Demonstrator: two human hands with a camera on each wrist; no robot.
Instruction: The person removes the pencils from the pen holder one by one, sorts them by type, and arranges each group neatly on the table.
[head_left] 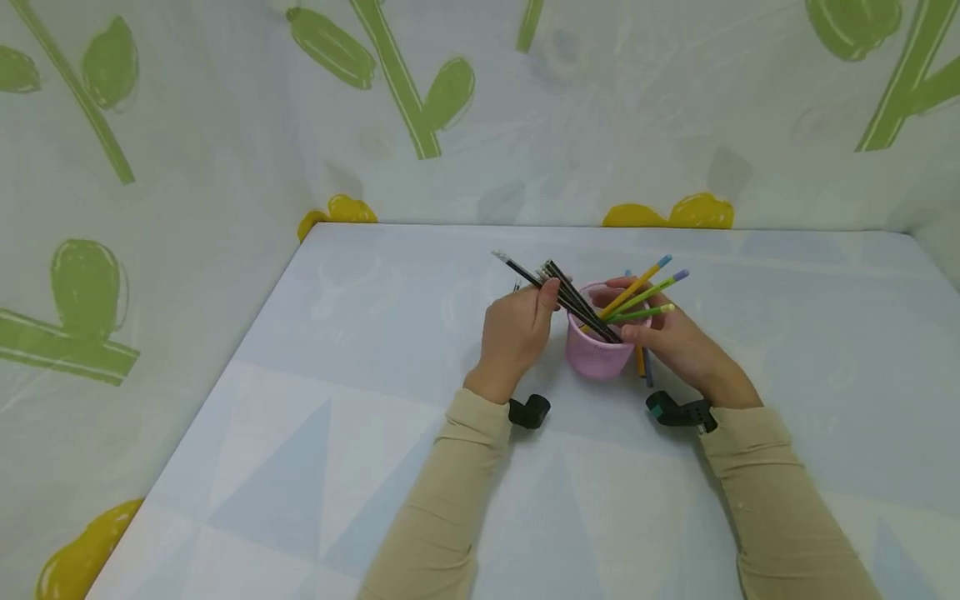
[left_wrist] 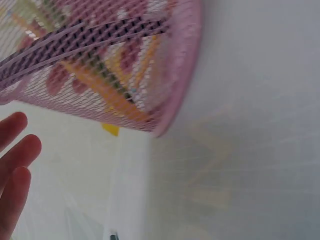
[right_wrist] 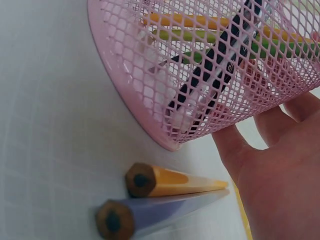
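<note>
In the head view my left hand (head_left: 517, 333) pinches a bundle of slim black pens (head_left: 567, 296) between thumb and fingers. Their lower ends lean inside a pink mesh pen cup (head_left: 600, 358). My right hand (head_left: 682, 346) grips that cup at its right side, thumb at the rim. Yellow and green pencils (head_left: 637, 296) slant out of the cup toward the right. Through the mesh in the right wrist view, black pens (right_wrist: 215, 65) cross the coloured pencils (right_wrist: 190, 35). Left-hand fingertips (left_wrist: 20, 155) show beside the cup (left_wrist: 185, 65) in the left wrist view.
An orange pencil (right_wrist: 175, 182) and a purple pencil (right_wrist: 160, 212) lie on the table beside the cup. The pale patterned tabletop (head_left: 300, 467) meets plant-printed walls (head_left: 525, 167) at the back and left. A small dark tip (left_wrist: 114, 236) shows low in the left wrist view.
</note>
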